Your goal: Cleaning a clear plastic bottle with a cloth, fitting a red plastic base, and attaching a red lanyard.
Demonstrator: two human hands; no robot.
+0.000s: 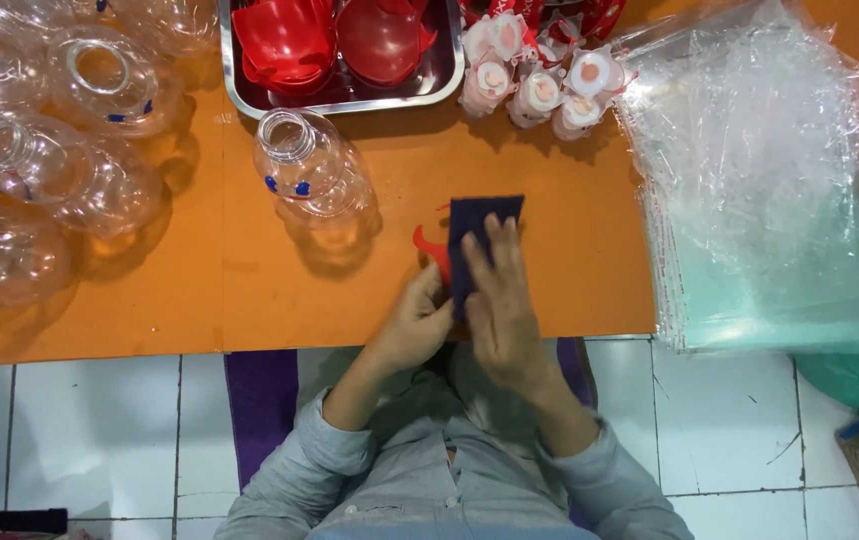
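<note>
A dark blue cloth lies on the orange table near its front edge. My right hand rests flat on the cloth, fingers stretched out. My left hand grips a red plastic piece that sticks out from under the cloth's left side. A clear plastic jar stands just beyond my hands, open mouth up.
Several clear jars crowd the left of the table. A metal tray at the back holds red plastic parts. Small red-and-white caps lie beside it. A stack of clear plastic bags fills the right side.
</note>
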